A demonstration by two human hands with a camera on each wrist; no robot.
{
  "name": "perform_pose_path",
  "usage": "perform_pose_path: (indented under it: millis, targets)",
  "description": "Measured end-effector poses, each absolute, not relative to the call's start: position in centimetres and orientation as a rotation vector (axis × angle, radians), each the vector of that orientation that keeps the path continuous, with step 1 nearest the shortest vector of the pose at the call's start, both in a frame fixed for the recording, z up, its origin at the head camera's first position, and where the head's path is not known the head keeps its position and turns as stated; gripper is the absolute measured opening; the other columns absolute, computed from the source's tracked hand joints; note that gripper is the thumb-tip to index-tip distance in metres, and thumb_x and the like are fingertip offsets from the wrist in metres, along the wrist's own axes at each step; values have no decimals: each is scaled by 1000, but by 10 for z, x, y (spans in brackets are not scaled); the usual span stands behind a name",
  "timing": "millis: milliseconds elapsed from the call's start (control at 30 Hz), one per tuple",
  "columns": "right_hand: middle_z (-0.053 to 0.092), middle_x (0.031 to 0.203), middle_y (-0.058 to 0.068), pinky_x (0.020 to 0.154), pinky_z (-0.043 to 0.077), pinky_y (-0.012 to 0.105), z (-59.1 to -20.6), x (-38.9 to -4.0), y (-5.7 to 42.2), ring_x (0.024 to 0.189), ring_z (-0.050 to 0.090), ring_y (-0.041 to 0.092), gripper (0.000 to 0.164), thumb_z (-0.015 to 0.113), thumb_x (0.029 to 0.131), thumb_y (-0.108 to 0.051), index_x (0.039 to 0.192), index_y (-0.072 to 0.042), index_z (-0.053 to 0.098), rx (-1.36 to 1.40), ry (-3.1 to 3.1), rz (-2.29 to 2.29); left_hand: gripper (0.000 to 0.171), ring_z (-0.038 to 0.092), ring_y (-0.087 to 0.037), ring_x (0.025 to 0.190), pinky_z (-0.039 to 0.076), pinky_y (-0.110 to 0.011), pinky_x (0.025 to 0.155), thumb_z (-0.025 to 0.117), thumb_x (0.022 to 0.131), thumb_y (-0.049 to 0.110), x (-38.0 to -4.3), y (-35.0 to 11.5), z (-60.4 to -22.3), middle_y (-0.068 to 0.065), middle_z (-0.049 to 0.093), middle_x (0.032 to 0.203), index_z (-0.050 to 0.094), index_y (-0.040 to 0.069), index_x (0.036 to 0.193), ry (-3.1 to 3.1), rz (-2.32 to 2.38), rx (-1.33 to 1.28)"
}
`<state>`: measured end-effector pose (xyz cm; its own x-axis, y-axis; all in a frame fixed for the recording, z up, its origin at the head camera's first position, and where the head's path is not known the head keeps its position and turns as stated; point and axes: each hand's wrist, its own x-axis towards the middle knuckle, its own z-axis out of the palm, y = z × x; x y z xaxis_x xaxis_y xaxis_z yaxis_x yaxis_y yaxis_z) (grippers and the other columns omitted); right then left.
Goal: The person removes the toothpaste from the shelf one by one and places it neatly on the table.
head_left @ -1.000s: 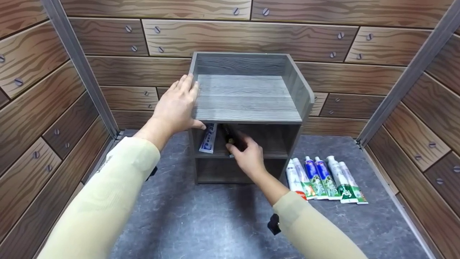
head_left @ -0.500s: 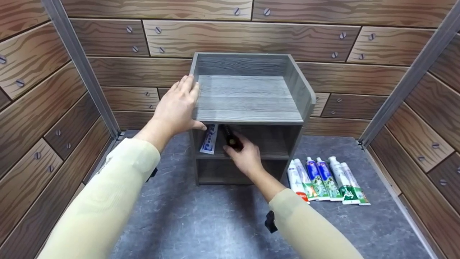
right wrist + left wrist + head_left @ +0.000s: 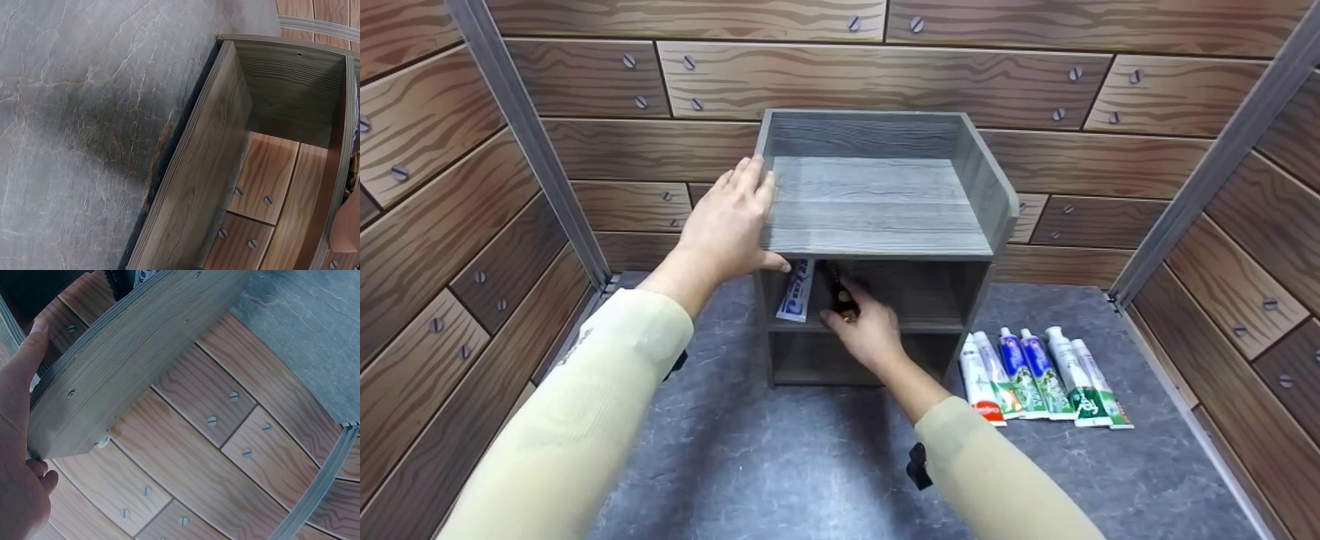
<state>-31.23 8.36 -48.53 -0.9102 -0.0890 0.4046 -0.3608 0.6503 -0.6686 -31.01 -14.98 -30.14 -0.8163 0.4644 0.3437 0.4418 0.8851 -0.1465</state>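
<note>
A small grey wood-grain shelf unit [image 3: 877, 206] stands in the middle of the head view. My left hand [image 3: 727, 221] grips its left side panel, with the thumb at the front edge; the left wrist view shows the thumb and fingers on either side of the panel [image 3: 124, 360]. Inside the middle compartment my right hand [image 3: 874, 326] pinches a black tube with gold marks [image 3: 846, 307], partly hidden by the fingers. A white-and-blue toothpaste tube [image 3: 796, 291] lies left of it, against the compartment's left side. In the right wrist view only a bit of the hand [image 3: 346, 228] shows.
Several toothpaste tubes [image 3: 1039, 375] lie in a row on the grey marbled floor [image 3: 780, 465], right of the shelf. Below the middle board is a lower compartment [image 3: 825, 356]. Wood-patterned walls [image 3: 877, 75] with metal corner strips [image 3: 532, 150] enclose the space.
My right hand has shifted slightly left within the middle compartment, and more of the black tube's gold-marked end shows. The left hand stays in place on the side panel.
</note>
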Motion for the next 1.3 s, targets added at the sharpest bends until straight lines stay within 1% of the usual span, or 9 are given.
perform_pose_path:
  millis: [133,267,400,600,833,1000,1133,1200,1300]
  targets:
    - [78,121,4,102,54,52,-487,-312,82,112,71,36,63,79,91,-35,148,-13,64,374,-2546,1098,133,28,-48,155,24,-51,130,90,69,68,-309,-150,-301,-36,25,167,33,-9,161,-2694,94,-657]
    - [77,123,3,107,47,56,-487,-311,81,115,71,36,61,78,91,-36,146,-12,66,386,-2569,1049,133,27,-48,156,22,-50,130,90,68,69,-309,-151,-301,-36,25,167,33,-9,160,-2698,96,-653]
    - [77,123,4,107,44,59,-488,-309,80,116,70,37,59,78,92,-36,144,-11,67,388,-2570,1020,133,27,-48,156,22,-50,130,90,68,68,-310,-151,-302,-36,25,166,34,-10,160,-2697,87,-657]
    - [77,122,4,104,45,59,-489,-309,79,114,70,36,58,77,93,-33,146,-13,66,378,-2560,1021,134,27,-49,156,22,-51,130,89,69,70,-309,-151,-303,-36,25,167,33,-10,160,-2699,97,-661]
    - [77,123,5,107,44,59,-487,-309,80,117,69,37,55,72,95,-27,147,-15,65,353,-2583,1040,134,27,-49,156,22,-52,130,89,69,70,-310,-150,-302,-36,25,166,33,-10,160,-2696,102,-665]
    - [77,123,4,104,46,58,-488,-310,82,110,72,32,52,70,95,-22,146,-14,66,373,-2551,1038,132,28,-49,155,24,-52,130,90,69,68,-311,-149,-302,-37,27,166,35,-10,159,-2679,92,-672]
    - [77,124,6,101,49,57,-489,-311,82,110,73,30,50,69,95,-19,145,-15,67,388,-2522,1018,132,29,-48,155,24,-51,130,91,68,68,-312,-149,-302,-37,28,165,35,-11,159,-2670,102,-670]
    - [77,123,7,100,50,57,-489,-312,81,108,73,30,49,70,96,-20,144,-14,68,395,-2510,1021,132,28,-48,155,24,-51,130,90,69,68,-311,-149,-302,-37,27,166,35,-10,160,-2672,112,-667]
    - [78,120,8,96,52,55,-489,-312,81,100,75,27,47,72,97,-22,143,-12,69,408,-2487,1026,133,28,-48,155,23,-51,130,90,69,69,-311,-149,-301,-36,26,166,34,-10,160,-2676,119,-668]
